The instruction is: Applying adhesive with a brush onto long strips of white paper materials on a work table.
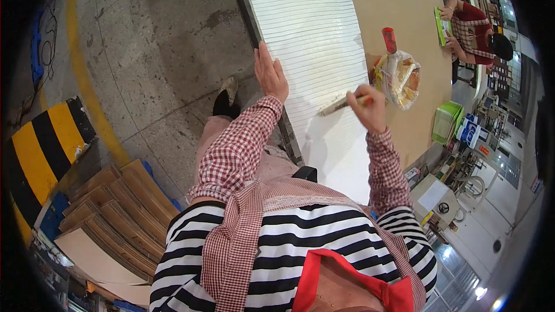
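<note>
My right hand (370, 109) grips a flat paintbrush (334, 106) by its handle. The bristles point left and meet the white sheets (312, 52), which lie fanned in narrow overlapping strips along the table. My left hand (270, 73) lies flat on the left edge of these sheets, its fingers stretched out. Just beyond my right hand stands a tub lined with clear plastic (401, 84), its inside smeared yellowish brown. A red cylindrical thing (389, 40) lies at the tub's far side.
Brown board (416, 17) covers the table to the right. Across it, a person in a checked apron (475, 34) holds a green item. Stacked cardboard (115, 214) and a yellow-black striped block (49, 144) stand at left. Green packs (447, 121) and machinery (442, 199) are at right.
</note>
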Tool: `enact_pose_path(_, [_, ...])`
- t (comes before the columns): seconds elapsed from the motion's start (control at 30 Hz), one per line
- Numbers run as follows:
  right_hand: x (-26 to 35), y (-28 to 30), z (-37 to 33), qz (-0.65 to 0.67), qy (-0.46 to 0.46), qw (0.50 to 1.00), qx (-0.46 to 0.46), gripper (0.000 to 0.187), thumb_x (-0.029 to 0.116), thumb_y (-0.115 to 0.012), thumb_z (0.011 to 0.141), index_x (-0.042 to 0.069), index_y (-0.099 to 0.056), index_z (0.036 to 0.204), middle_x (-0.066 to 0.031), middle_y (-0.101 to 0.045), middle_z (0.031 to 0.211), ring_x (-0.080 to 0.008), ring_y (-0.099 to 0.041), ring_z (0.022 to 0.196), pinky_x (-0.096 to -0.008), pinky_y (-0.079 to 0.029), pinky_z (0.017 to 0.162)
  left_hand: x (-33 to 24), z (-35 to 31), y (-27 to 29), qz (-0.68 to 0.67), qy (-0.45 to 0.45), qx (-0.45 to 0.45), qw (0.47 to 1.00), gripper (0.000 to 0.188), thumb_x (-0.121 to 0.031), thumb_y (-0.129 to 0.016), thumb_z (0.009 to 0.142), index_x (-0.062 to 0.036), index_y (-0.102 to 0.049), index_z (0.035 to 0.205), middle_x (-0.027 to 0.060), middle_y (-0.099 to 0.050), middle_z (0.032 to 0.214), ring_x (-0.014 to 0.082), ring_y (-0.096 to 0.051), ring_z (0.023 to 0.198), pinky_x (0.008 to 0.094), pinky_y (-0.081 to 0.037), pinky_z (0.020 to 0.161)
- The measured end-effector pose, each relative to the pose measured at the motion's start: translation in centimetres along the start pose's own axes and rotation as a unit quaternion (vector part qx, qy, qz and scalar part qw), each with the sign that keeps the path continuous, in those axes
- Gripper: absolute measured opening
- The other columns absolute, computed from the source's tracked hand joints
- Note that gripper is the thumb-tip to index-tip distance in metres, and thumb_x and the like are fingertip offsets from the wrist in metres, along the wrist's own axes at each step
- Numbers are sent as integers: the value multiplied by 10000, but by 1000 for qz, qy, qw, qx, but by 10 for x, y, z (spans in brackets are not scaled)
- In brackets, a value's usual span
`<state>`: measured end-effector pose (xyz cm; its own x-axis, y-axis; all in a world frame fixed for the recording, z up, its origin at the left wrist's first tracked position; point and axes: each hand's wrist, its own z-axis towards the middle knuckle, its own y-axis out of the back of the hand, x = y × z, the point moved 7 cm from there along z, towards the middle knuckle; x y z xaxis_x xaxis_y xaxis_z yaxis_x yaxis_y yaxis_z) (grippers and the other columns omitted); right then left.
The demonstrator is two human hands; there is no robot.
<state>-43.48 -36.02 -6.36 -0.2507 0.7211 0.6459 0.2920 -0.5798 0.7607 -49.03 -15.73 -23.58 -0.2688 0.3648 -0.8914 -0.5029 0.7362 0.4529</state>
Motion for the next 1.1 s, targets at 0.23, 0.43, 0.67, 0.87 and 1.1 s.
enact_pose_path(0.23, [49, -20, 143, 123, 81, 977, -157, 121, 90, -692, 752, -10, -628, 728, -66, -627, 690, -105, -580, 650, -244, -462, 601, -2, 0, -12, -52, 3, 14, 999, 539, -263, -294, 998, -72, -146, 1481, 133, -204, 1520, 343, -176, 1395, 464, -159, 1111])
enact_pose_path(0.43, [41, -38, 102, 48, 132, 985, -98, 66, 27, -682, 745, -5, -624, 739, -82, -632, 718, -131, -601, 664, -252, -482, 636, 0, -1, -10, -56, 1, 4, 998, 565, -213, -360, 974, -78, -151, 1481, 137, -209, 1517, 343, -175, 1396, 464, -165, 1111])
enact_pose_path(0.67, [64, -26, 111, 68, 110, 986, -104, 111, 7, -669, 744, -25, -578, 691, -66, -596, 688, -108, -559, 645, -245, -453, 605, -1, -1, -5, -46, -3, -10, 999, 533, -218, -324, 981, -38, -188, 1463, 159, -258, 1493, 364, -220, 1376, 450, -194, 1110])
enact_pose_path(0.87, [72, -47, 152, 69, 183, 971, -137, 72, 5, -669, 744, -10, -604, 716, -69, -609, 700, -121, -574, 647, -251, -466, 611, 0, -1, -12, -44, 8, 13, 999, 540, -229, -326, 985, -48, -172, 1470, 155, -236, 1503, 353, -208, 1384, 450, -193, 1109])
enact_pose_path(1.1, [78, -39, 127, 35, 172, 983, -53, 66, -12, -667, 734, -27, -603, 729, -74, -611, 709, -130, -584, 664, -252, -467, 614, 3, 0, -5, -59, 20, 21, 998, 558, -209, -332, 977, -79, -134, 1482, 150, -204, 1513, 343, -165, 1399, 464, -130, 1128])
